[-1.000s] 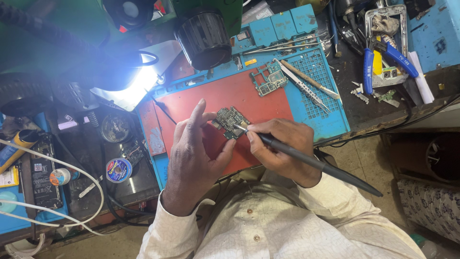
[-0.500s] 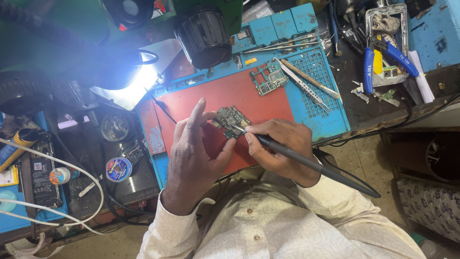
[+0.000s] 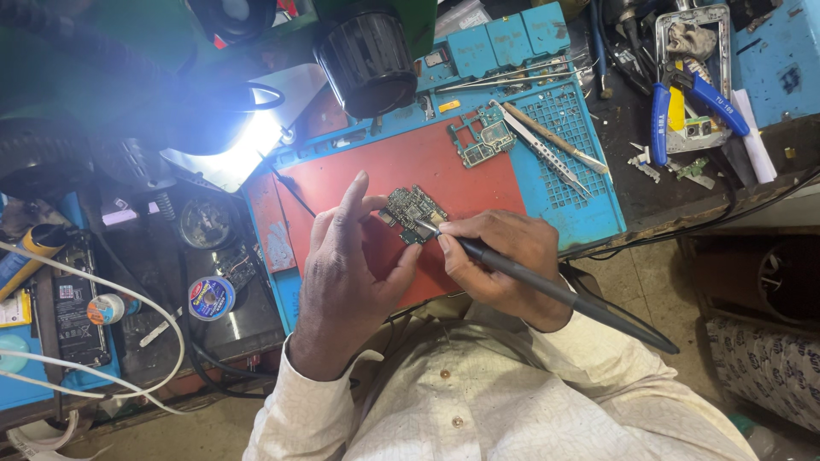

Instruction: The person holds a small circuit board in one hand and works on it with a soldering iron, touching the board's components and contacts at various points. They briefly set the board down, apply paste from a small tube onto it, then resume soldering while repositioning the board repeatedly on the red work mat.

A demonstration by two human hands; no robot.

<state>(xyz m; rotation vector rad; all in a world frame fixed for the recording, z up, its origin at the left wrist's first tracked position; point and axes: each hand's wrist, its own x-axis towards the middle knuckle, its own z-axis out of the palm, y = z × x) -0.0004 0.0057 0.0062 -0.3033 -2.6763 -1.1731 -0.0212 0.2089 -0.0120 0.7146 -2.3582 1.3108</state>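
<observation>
Little has shifted since a moment ago: my right hand (image 3: 504, 260) has crept slightly toward my left, and the tool's tip still sits on the board. My right fingers are closed around the black soldering iron (image 3: 555, 290), held like a pen, its handle running back over my wrist toward my right sleeve. Its tip touches the near edge of the small green circuit board (image 3: 412, 210), which lies on the red work mat (image 3: 444, 171). My left hand (image 3: 346, 273) steadies that board, with the index finger stretched along its far side and the thumb pressed near its lower edge, the other fingers loosely spread; whether I am lifting it slightly I cannot tell. A second circuit board (image 3: 480, 141) lies farther up the mat, beside the tweezers (image 3: 547, 149). Blue-handled pliers (image 3: 692, 98) rest well off to my right.
</observation>
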